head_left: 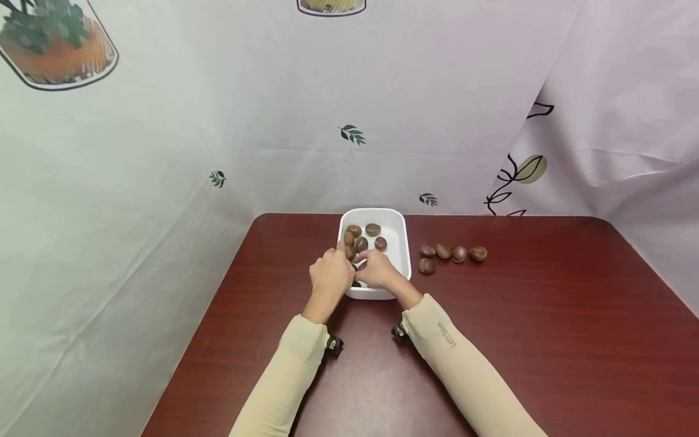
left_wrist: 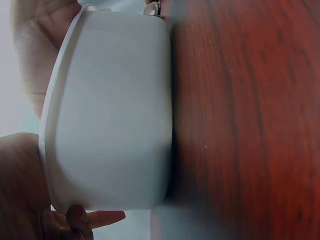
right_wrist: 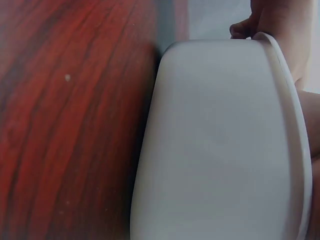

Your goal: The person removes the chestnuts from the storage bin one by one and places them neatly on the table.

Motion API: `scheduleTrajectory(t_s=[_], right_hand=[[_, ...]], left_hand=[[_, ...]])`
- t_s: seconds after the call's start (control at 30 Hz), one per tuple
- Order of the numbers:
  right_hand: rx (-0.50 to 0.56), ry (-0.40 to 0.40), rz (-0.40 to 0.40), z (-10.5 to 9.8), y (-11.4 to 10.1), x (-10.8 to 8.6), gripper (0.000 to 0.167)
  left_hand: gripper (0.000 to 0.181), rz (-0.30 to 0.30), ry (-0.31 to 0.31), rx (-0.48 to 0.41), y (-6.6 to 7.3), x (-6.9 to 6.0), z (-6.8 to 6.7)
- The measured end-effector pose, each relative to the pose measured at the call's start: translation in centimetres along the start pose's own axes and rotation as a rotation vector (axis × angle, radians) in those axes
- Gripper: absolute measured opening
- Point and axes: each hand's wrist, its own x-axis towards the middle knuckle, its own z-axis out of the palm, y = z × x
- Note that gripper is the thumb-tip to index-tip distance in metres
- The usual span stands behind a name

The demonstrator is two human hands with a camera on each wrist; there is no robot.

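Note:
A white rectangular tray point(head_left: 401, 258) stands on the table with several brown chestnuts point(head_left: 361, 244) in it, mostly along its left side. My left hand point(head_left: 332, 271) lies over the tray's near left corner. Its fingers point(left_wrist: 105, 218) bend down outside the left wall; its thumb is hidden. My right hand point(head_left: 377, 269) reaches over the near part of the tray, thumb and forefinger curved round a dark chestnut point(head_left: 356, 267) that is largely covered. Both fingertips nearly meet there. The wrist views mostly show the tray's front wall point(right_wrist: 220, 140).
To the right of the tray, several loose chestnuts point(head_left: 459, 254) lie on the dark red table point(head_left: 546, 315). A patterned white cloth point(head_left: 284, 152) hangs behind the table's far edge and along its left side.

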Motion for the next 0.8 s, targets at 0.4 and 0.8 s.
scheduleTrajectory(t_s=[0.4, 0.8], right_hand=[[0.035, -0.049, -0.061, 0.19, 0.19, 0.64, 0.037], [0.028, -0.077, -0.043, 0.35, 0.42, 0.67, 0.036]], left_hand=[[0.054, -0.021, -0.030, 0.000, 0.10, 0.14, -0.20], [0.054, -0.019, -0.044, -0.007, 0.17, 0.05, -0.29]])
